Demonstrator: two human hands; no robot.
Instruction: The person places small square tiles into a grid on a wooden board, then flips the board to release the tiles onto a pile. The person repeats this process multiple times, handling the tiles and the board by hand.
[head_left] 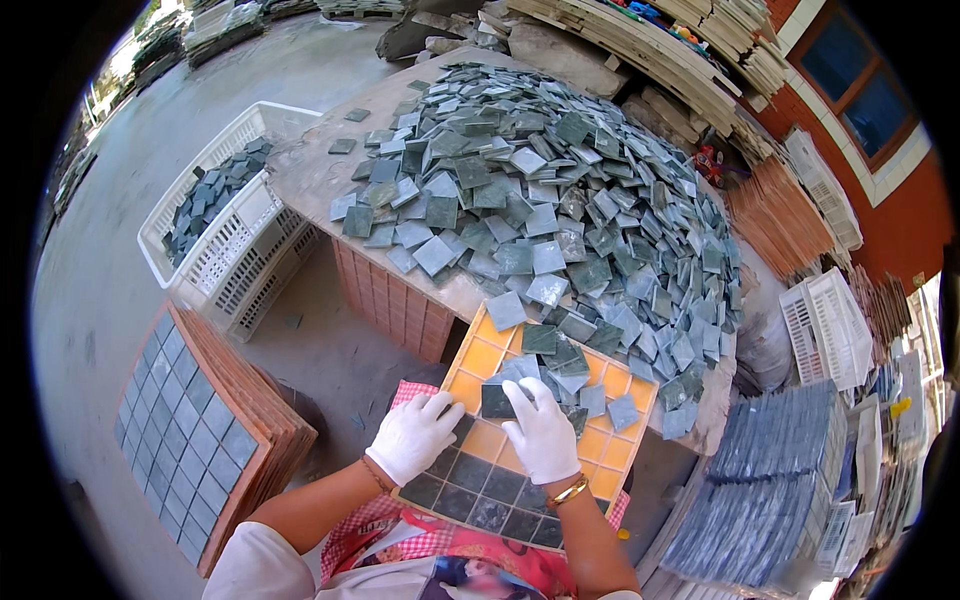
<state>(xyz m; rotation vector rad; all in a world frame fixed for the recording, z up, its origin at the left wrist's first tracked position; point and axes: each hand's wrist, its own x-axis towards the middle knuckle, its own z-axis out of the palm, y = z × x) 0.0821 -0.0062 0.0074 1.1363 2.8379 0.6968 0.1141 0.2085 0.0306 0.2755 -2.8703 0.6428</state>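
At the far left, on the ground, a stack of brown boards (215, 440) carries a finished sheet of grey-green tiles on top. Behind it a white plastic crate (235, 225) holds a small heap of dark tiles and stands just beside the left edge of the worktop (320, 175). A large pile of loose grey-green square tiles (560, 190) covers most of the worktop, spilling toward its near edge. At that near edge an orange grid tray (490, 440) leans from the worktop down to the person's lap; its lower rows are filled with dark tiles, its upper cells are partly bare, with loose tiles lying on its top end. The left hand (412, 437), in a white glove, rests open and flat on the tray's left edge. The right hand (540, 432), also gloved, pinches one dark tile (496, 401) between thumb and fingers over the tray's middle. Stacks of tile sheets (770, 480) lie at the right.
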